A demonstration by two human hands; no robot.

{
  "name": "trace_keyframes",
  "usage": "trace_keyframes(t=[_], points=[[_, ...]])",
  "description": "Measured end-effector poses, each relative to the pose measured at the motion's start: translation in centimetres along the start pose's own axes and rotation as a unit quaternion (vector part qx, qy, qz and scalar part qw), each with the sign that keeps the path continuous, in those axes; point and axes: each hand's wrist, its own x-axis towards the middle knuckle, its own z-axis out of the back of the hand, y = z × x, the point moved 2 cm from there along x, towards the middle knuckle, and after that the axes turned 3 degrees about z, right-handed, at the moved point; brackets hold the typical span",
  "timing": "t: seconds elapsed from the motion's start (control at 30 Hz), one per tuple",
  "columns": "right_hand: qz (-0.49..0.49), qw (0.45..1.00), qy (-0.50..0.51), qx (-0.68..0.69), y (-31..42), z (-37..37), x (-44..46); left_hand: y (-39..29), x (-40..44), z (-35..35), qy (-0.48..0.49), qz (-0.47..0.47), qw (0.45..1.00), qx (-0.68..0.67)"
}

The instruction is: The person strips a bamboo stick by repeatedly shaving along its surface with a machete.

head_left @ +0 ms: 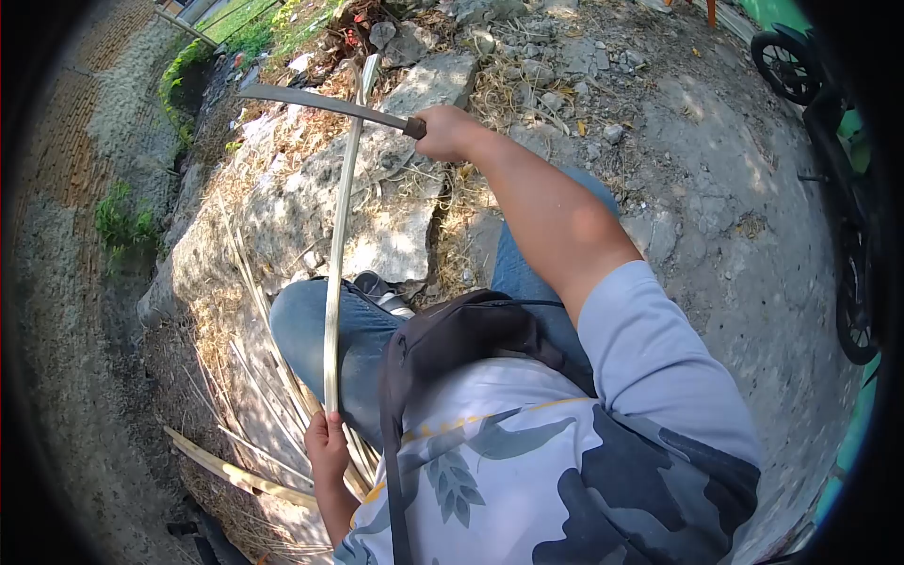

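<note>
My right hand (444,133) is wrapped round the handle of a long machete (320,102), whose blade points left and crosses the upper part of a pale strip. That strip (340,231), which looks like split bamboo, runs from its far end near the rocks down over my bent knee. Near its lower end my left hand (326,441) grips it with the thumb on top. At the strip's far end a split or second piece stands beside the blade. Whether the blade touches the strip or has cut into it, I cannot tell.
Several split strips (247,476) lie on the ground at the lower left. A cracked concrete slab (395,235) and rubble are ahead. A brick wall (56,141) borders the left, and a bicycle or similar wheeled thing (789,68) stands at the right. A dark bag (461,339) rests on my lap.
</note>
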Motion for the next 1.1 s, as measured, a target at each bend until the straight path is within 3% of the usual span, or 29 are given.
trace_keyframes(t=[0.1, 0.17, 0.2, 0.43, 0.53, 0.63, 0.7, 0.9, 1.0, 1.1], points=[[0.057, 0.986, 0.114, 0.11, 0.8, -2.5, 1.1, 0.2, -0.2, -0.2, -0.02, 0.0, 1.0, -0.017], [0.102, 0.992, 0.068, 0.012, 2.2, -3.3, 0.7, 0.8, -0.2, -0.3, -0.032, -0.028, 0.999, 0.01], [0.122, 0.991, 0.045, -0.036, 3.1, -3.3, -0.1, -0.1, -0.5, -0.7, -0.033, 0.02, 0.999, -0.006], [0.27, 0.926, 0.047, -0.261, 6.3, -1.5, -3.4, -1.0, -0.3, -1.1, -0.088, -0.041, 0.991, 0.089], [0.251, 0.932, 0.0, -0.262, 4.8, 0.0, -2.5, -1.4, -0.2, -1.3, -0.102, -0.05, 0.986, 0.123], [0.085, 0.984, -0.087, -0.132, 0.1, 1.3, 0.0, -0.7, 0.3, -1.9, -0.107, -0.116, 0.984, 0.087], [-0.045, 0.992, -0.115, 0.006, -1.6, 2.0, 0.7, -0.5, 0.7, -1.7, -0.099, -0.105, 0.986, 0.089], [-0.001, 0.991, -0.133, -0.009, -1.7, 1.1, 1.2, -1.3, 0.8, -1.8, -0.087, -0.1, 0.988, 0.076], [0.123, 0.986, -0.114, 0.022, -0.5, 0.6, 0.8, 0.0, 1.0, -1.8, -0.091, -0.066, 0.992, 0.051], [0.198, 0.974, -0.088, -0.062, 1.2, -0.7, 0.5, -0.2, 0.9, -2.0, -0.092, -0.076, 0.992, 0.041]])
